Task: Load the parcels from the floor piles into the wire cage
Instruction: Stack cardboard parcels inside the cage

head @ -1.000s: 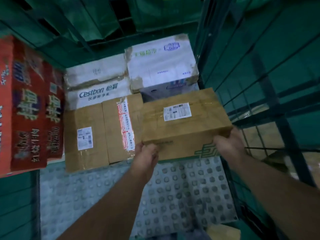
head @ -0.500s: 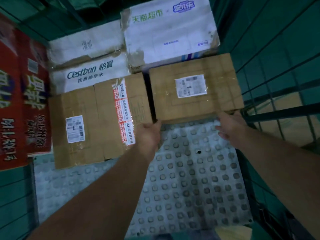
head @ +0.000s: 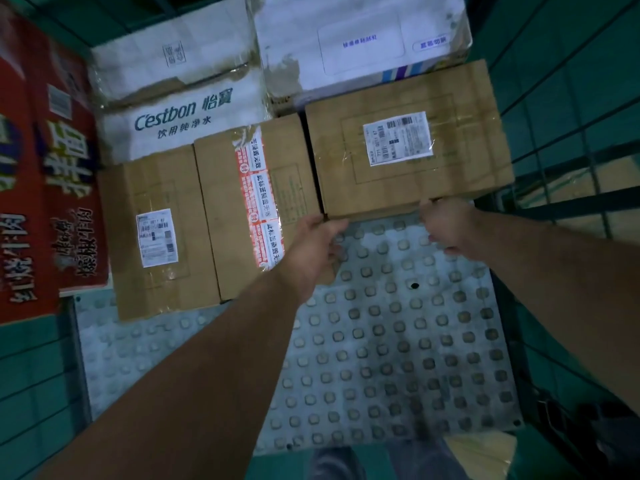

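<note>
While the labelled brown parcel (head: 408,140) looks set down flat on the studded cage floor (head: 381,341), both hands are at its near edge. Left hand (head: 311,247): thumb touching the near-left corner, fingers (head: 337,249) curled loosely under the palm. Clamped or just resting, cannot tell. Right hand (head: 450,226): curled, one fingertip on the near edge, grip also unclear.

Just left of the left fingers, touching the parcel's side: brown carton with red-white seal tape (head: 256,202). Beyond the fingers, behind the parcel: white carton with blue print (head: 360,43). Further left: a C'estbon water carton (head: 180,116) and a red printed carton (head: 45,168). Right of the right fingers: wire cage wall (head: 571,133), with the parcel's right side close to it.

Risks, as a judgement:
- Fingers pinched between parcel and floor or the taped carton if it gets shoved tighter.
- Parcel corner snagging the wire.
- Parcel ending up skewed in the row, so the next one seats badly.
</note>
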Tool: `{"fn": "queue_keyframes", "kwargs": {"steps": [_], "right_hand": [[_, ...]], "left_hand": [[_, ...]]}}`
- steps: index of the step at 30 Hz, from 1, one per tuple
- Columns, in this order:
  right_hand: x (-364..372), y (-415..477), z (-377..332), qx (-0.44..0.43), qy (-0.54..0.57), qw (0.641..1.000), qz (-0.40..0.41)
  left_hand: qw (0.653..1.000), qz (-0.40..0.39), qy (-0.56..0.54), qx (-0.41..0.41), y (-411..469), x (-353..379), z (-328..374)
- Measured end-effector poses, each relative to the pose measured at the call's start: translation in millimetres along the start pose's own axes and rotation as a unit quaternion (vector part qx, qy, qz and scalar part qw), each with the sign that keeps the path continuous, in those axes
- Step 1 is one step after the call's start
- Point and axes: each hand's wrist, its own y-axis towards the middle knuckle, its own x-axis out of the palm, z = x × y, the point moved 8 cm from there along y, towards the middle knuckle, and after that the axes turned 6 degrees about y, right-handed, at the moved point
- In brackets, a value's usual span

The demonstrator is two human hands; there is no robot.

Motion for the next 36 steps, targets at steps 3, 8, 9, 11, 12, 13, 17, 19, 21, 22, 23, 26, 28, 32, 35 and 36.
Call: {"fn": "queue_keyframes", "kwargs": {"steps": [3, 8, 9, 11, 12, 13, 17, 19, 21, 22, 23, 26, 28, 32, 35, 36], "right_hand": [[4, -20, 4, -0.038, -0.023, 0.999, 0.008], [76, -94, 58, -0.085, -0.162, 0.98, -0.074], [89, -106, 79, -0.057, -0.159, 0.981, -0.095], [121, -148, 127, 0.017, -0.157, 0.977, -0.144], [138, -169, 150, 0.03, -0.165, 0.972, -0.163], [154, -187, 169, 0.019, -0.19, 0.965, -0.182], [205, -258, 224, 0.004, -0.226, 0.933, -0.279], [221, -288, 232, 0.007, -0.225, 0.927, -0.3], [232, -310, 227, -0.011, -0.23, 0.926, -0.299], [234, -317, 225, -0.018, -0.226, 0.928, -0.295], [237, -324, 223, -0.025, -0.229, 0.928, -0.294], [248, -346, 218, -0.068, -0.304, 0.906, -0.286], [262, -368, 218, -0.101, -0.362, 0.886, -0.271], [311, -431, 231, -0.16, -0.425, 0.85, -0.266], [353, -486, 260, -0.182, -0.476, 0.818, -0.268], [368, -504, 272, -0.197, -0.496, 0.801, -0.271]], "left_hand": [[0.999, 0.011, 0.025, 0.018, -17, -6, -2], [0.994, 0.081, 0.076, 0.003, -94, -41, -68], [0.995, 0.075, 0.06, -0.021, -110, -40, -92], [0.992, 0.079, 0.034, -0.093, -158, -45, -161], [0.989, 0.087, 0.026, -0.12, -181, -48, -195], [0.985, 0.097, 0.02, -0.139, -205, -50, -227], [0.973, 0.101, -0.004, -0.205, -287, -49, -321], [0.968, 0.126, -0.029, -0.215, -316, -55, -349], [0.967, 0.151, -0.035, -0.204, -334, -63, -363], [0.968, 0.156, -0.039, -0.195, -340, -66, -365], [0.969, 0.156, -0.048, -0.185, -348, -69, -368], [0.974, 0.148, -0.062, -0.163, -367, -81, -374], [0.974, 0.149, -0.067, -0.157, -384, -91, -387], [0.968, 0.172, -0.101, -0.151, -436, -113, -427], [0.958, 0.182, -0.168, -0.146, -492, -128, -475], [0.954, 0.185, -0.19, -0.141, -514, -134, -491]]}}
